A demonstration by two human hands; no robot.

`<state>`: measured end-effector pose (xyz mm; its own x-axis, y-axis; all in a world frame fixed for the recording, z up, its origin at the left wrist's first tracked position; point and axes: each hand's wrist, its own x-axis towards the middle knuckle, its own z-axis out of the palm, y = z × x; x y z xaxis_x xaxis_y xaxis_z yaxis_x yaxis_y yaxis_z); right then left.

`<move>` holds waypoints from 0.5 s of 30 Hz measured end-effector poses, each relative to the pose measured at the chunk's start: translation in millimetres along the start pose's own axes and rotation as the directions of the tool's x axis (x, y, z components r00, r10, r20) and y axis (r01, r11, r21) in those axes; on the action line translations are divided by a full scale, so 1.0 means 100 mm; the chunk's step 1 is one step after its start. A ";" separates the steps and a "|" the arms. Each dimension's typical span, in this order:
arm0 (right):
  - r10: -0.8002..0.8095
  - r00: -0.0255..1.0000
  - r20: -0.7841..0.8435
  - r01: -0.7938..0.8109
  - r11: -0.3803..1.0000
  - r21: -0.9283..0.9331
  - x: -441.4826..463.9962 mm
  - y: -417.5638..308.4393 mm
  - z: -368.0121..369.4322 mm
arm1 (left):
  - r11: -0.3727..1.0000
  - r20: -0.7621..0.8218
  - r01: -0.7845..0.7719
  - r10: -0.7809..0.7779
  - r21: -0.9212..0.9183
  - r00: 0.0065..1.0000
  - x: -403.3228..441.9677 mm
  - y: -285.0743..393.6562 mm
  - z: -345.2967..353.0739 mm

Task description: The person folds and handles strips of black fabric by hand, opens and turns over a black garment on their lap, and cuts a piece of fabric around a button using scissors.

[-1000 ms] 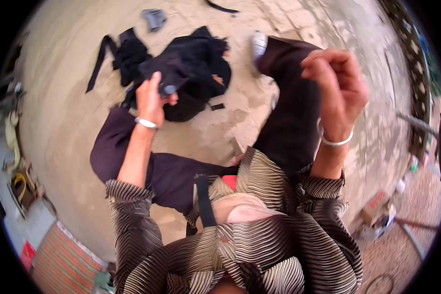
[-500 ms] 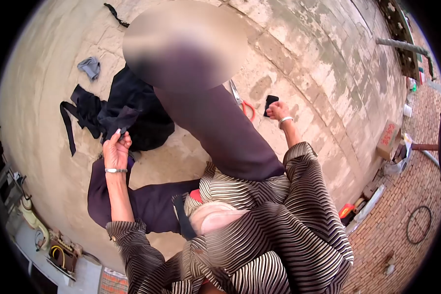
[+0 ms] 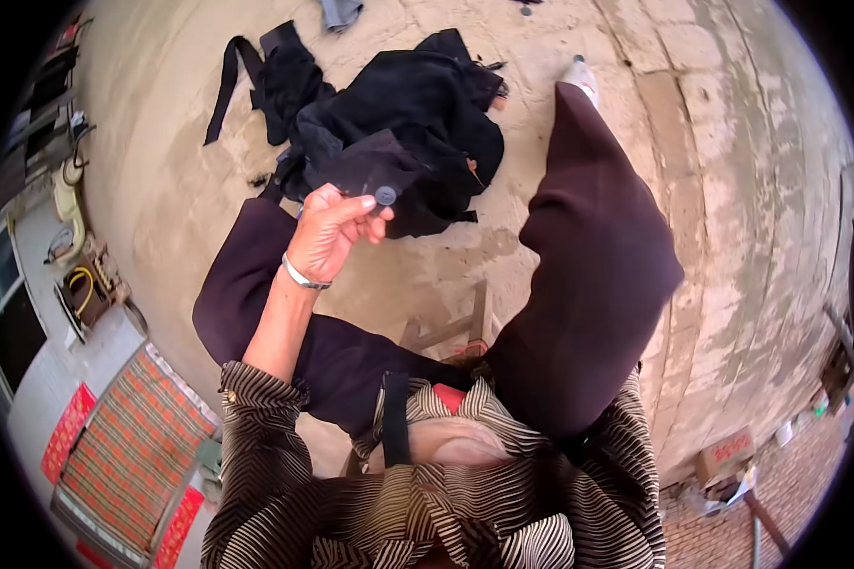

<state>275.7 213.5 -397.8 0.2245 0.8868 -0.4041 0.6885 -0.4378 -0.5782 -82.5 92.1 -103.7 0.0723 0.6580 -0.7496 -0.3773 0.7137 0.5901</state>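
Note:
My left hand (image 3: pixel 337 228) pinches the edge of a piece of black cloth (image 3: pixel 375 163), with a dark round button (image 3: pixel 385 195) at the fingertips. That piece lies against a larger heap of black fabric (image 3: pixel 417 100) on the ground, between my spread legs and beyond them. A black strap (image 3: pixel 226 90) trails off to the left of the heap. My right hand is not visible; the right sleeve (image 3: pixel 626 455) runs down behind my raised right knee.
Grey cloth (image 3: pixel 341 12) lies at the top edge. Wooden stool parts (image 3: pixel 481 308) show between my legs. A sewing machine (image 3: pixel 68 213) and a plaid cover (image 3: pixel 128 446) stand at left. A cardboard box (image 3: pixel 726 453) sits at lower right.
The view has swung back to the left. My right hand, earlier reaching to a black piece beside the scissors, is now out of sight. My left hand still holds the black cloth, its button now clearly visible.

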 end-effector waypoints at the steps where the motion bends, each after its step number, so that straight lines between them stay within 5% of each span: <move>1: 0.011 0.999 -0.051 -0.011 1.000 -0.017 0.30 -0.25 0.06 | 1.000 0.005 0.008 -0.008 0.010 1.000 0.01 0.04 0.05; 5: 0.047 0.991 -0.127 -0.064 0.988 -0.137 1.05 -0.74 0.31 | 0.998 -0.036 0.052 -0.051 0.027 0.998 0.08 0.04 0.11; 15: 0.016 0.992 -0.122 -0.053 0.950 -0.308 1.36 -0.50 0.60 | 1.000 -0.085 0.030 -0.030 0.000 0.996 0.16 0.12 0.19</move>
<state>230.1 347.2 -466.2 0.3181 0.8911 -0.3235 0.8543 -0.4174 -0.3096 -68.3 115.8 -103.5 0.0051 0.6132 -0.7899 -0.3750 0.7334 0.5670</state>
